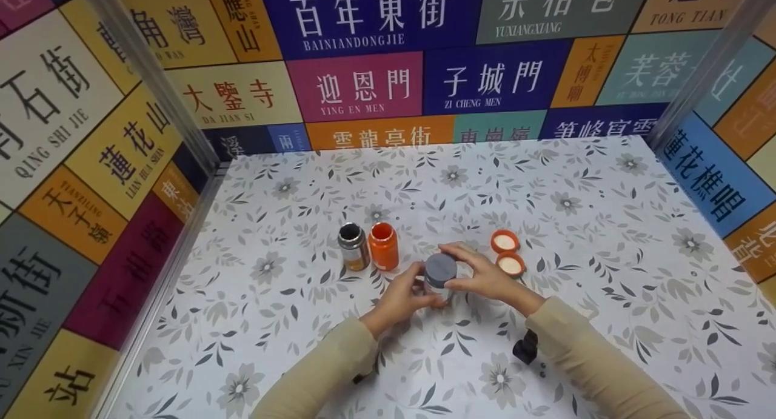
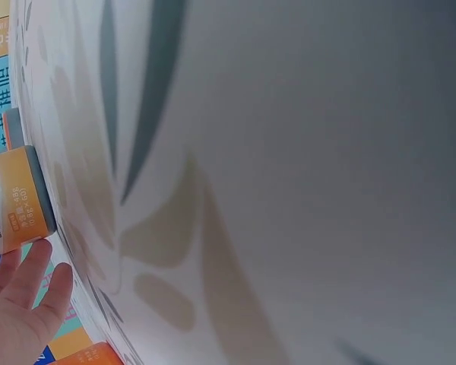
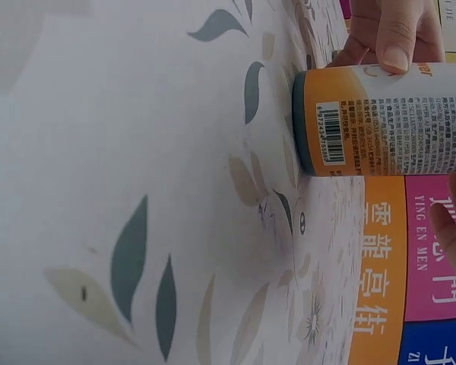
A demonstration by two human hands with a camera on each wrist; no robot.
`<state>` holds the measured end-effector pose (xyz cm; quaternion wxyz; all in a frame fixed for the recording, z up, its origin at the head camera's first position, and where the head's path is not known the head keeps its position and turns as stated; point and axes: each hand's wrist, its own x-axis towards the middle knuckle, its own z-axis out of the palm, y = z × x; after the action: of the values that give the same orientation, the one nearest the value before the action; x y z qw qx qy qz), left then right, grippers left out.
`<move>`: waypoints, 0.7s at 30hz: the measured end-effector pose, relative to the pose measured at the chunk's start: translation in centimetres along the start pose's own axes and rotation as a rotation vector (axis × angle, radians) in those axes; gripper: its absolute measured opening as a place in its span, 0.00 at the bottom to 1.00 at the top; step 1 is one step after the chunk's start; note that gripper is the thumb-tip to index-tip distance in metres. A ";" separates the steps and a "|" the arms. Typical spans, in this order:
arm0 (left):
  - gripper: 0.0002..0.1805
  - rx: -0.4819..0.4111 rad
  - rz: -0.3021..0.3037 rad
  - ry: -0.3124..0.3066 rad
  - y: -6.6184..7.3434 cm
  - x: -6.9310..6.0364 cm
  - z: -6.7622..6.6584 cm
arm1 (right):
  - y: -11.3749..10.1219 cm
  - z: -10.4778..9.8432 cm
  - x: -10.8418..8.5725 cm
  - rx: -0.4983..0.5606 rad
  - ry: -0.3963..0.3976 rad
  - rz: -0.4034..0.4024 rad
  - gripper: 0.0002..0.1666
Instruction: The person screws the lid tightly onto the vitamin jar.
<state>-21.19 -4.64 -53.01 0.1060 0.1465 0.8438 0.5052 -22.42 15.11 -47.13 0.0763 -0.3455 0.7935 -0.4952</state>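
Between my two hands stands a supplement bottle (image 3: 387, 122) with an orange-and-white label and barcode; its flat grey lid (image 1: 441, 270) faces up. My left hand (image 1: 401, 296) grips the bottle's body, with the thumb (image 3: 395, 47) lying on the label in the right wrist view. At the lid's rim, my right hand (image 1: 485, 274) pinches with thumb and index finger. The right wrist view cuts the lid off. Left of the hands are an uncapped grey bottle (image 1: 354, 247) and an uncapped orange bottle (image 1: 384, 247), both upright.
Two orange caps (image 1: 504, 241) lie with their pale insides up, just beyond the right hand. A black device (image 1: 525, 348) sits under the right wrist. A floral cloth (image 1: 291, 322) covers the table, and sign-covered walls (image 1: 370, 85) stand around it.
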 end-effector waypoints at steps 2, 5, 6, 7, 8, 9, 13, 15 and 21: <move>0.31 -0.004 -0.009 -0.001 0.0 0.0 0.0 | -0.1 0.3 0.1 -0.008 0.032 -0.003 0.34; 0.31 -0.009 -0.016 0.000 -0.1 0.1 0.1 | -0.2 0.5 0.1 -0.005 0.072 0.009 0.32; 0.32 -0.009 -0.017 0.000 -0.1 0.1 0.1 | -0.2 0.6 0.1 -0.004 0.080 0.013 0.32; 0.32 -0.010 -0.013 0.001 -0.1 0.1 0.1 | -0.2 0.6 0.2 -0.002 0.081 0.021 0.31; 0.32 -0.009 -0.011 0.002 -0.1 0.1 0.1 | -0.2 0.5 0.2 0.006 0.076 0.030 0.32; 0.32 -0.008 -0.005 0.002 -0.1 0.1 0.1 | -0.2 0.4 0.2 0.023 0.061 0.043 0.33; 0.32 -0.008 0.014 0.002 -0.2 0.1 0.3 | 0.5 -0.2 0.0 0.088 -0.054 0.071 0.40; 0.31 -0.014 0.017 -0.001 -0.2 0.1 0.3 | 1.2 -0.6 -0.2 0.103 -0.111 0.061 0.42; 0.31 -0.028 0.003 -0.009 -0.2 0.1 0.2 | 3.3 -0.7 -0.5 0.040 -0.108 0.013 0.36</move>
<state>-21.23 -4.52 -53.28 0.1110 0.1486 0.8360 0.5165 -23.96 16.86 -49.68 0.1291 -0.3649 0.7804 -0.4911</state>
